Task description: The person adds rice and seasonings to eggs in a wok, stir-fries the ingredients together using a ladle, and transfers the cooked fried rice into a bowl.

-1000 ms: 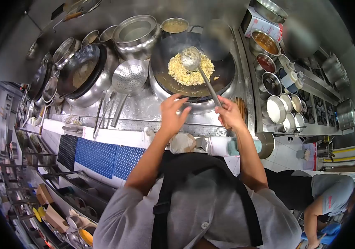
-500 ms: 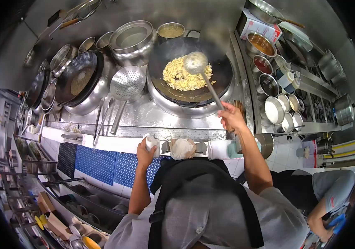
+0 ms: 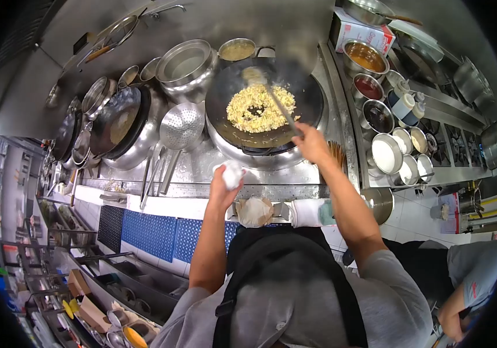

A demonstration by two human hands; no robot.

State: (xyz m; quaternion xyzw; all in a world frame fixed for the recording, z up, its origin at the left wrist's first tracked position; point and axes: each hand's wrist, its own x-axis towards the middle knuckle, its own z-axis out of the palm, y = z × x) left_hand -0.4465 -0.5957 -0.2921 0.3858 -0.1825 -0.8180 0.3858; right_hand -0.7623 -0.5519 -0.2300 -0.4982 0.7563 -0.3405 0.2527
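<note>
My right hand [image 3: 312,142] is wrapped round the handle of a ladle [image 3: 282,107]. The ladle's bowl is blurred over the far side of the black wok [image 3: 220,119]. A loose ring of yellow and white food, like egg fried rice [image 3: 255,111], lies in the wok, with dark metal showing at its middle. In front of the wok, my left hand [image 3: 219,187] is closed on a bunched white cloth [image 3: 233,176], above the stove's front edge.
Left of the wok lie a perforated strainer [image 3: 182,124] and a second wok [image 3: 119,119]. A large steel pot [image 3: 187,62] stands behind. On the right are sauce bowls [image 3: 368,86] and squeeze bottles [image 3: 404,107]. Another person [image 3: 463,278] is at the lower right.
My left hand has lifted the white cloth forward and to the right, nearer the wok. My right hand has pushed the ladle forward and left, toward the wok's far side.
</note>
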